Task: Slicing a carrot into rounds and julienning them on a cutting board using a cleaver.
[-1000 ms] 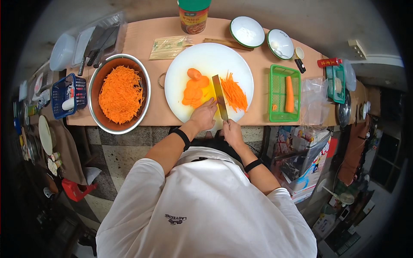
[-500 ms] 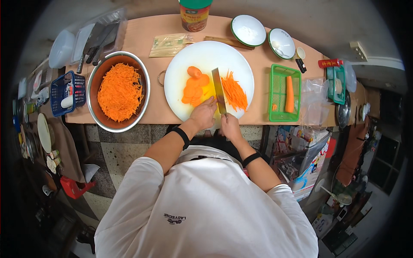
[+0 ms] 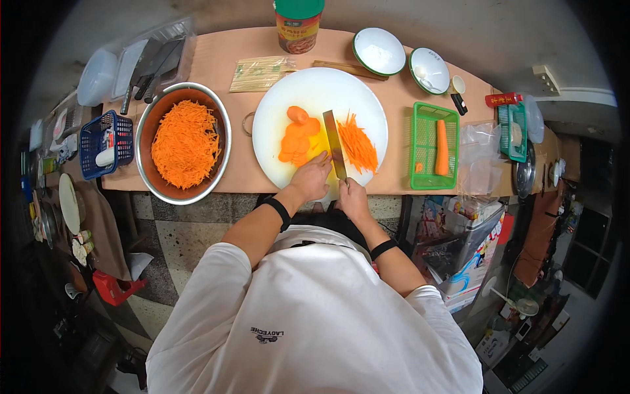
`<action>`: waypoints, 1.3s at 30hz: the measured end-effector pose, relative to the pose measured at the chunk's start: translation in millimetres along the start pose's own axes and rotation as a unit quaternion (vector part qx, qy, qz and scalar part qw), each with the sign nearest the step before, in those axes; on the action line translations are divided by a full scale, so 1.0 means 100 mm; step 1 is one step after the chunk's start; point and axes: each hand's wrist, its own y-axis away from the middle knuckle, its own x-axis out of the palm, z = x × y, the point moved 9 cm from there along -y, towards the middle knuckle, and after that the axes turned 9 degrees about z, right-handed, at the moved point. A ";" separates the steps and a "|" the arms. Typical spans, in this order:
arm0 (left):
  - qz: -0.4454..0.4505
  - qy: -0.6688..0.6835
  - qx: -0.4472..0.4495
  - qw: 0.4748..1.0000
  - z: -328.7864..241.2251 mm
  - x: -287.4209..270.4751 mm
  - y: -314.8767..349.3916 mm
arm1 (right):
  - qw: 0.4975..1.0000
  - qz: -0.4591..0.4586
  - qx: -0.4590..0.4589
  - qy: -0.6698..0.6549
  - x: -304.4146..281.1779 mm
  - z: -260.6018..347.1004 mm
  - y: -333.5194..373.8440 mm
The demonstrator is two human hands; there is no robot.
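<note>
My right hand [image 3: 353, 197] is wrapped round the handle of a cleaver [image 3: 334, 144], whose blade stands nearly upright over the round white cutting board [image 3: 272, 98]. Left of the blade, my left hand [image 3: 312, 178] presses its bent fingers down on the near end of the carrot slices [image 3: 298, 141]; the fingertips are partly hidden. These slices overlap in a fanned pile, with a carrot stub [image 3: 297, 115] at their far end. A heap of carrot shreds [image 3: 358, 144] lies just right of the blade.
Left of the board stands a steel bowl [image 3: 140, 148] full of shredded carrot. A green basket [image 3: 425, 148] with a whole carrot [image 3: 442, 148] sits to the right. Behind are bamboo skewers [image 3: 259, 73], a green-lidded tub [image 3: 298, 29] and two white bowls [image 3: 379, 51].
The view has shifted slightly, so the table sits a little lower in the picture. Both hands and the cleaver keep nearly the same place on the board.
</note>
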 end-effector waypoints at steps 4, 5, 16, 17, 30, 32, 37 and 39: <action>-0.002 0.014 -0.006 1.000 0.02 0.01 0.00 | 0.999 0.010 0.012 -0.034 0.07 -0.09 0.01; -0.001 0.014 -0.005 1.000 0.01 0.00 0.00 | 0.999 0.011 0.010 -0.051 0.08 -0.11 0.01; 0.011 -0.003 -0.001 1.000 -0.04 -0.02 0.01 | 0.996 0.046 -0.002 -0.080 0.18 -0.31 0.06; 0.013 -0.004 0.002 1.000 -0.05 -0.03 -0.01 | 0.997 0.034 -0.019 -0.062 0.20 -0.35 0.05; 0.003 0.004 -0.012 1.000 0.01 -0.02 -0.02 | 0.999 -0.010 -0.047 -0.019 -0.06 0.19 -0.19; -0.001 0.000 -0.010 1.000 0.00 -0.03 -0.02 | 0.999 -0.024 -0.031 -0.020 -0.11 0.19 -0.23; 0.003 0.067 -0.044 0.997 0.04 -0.06 -0.04 | 0.999 -0.022 -0.038 -0.010 -0.12 0.20 -0.18; -0.025 0.048 -0.040 0.998 0.06 -0.03 -0.02 | 0.999 -0.021 -0.038 -0.015 -0.11 0.17 -0.12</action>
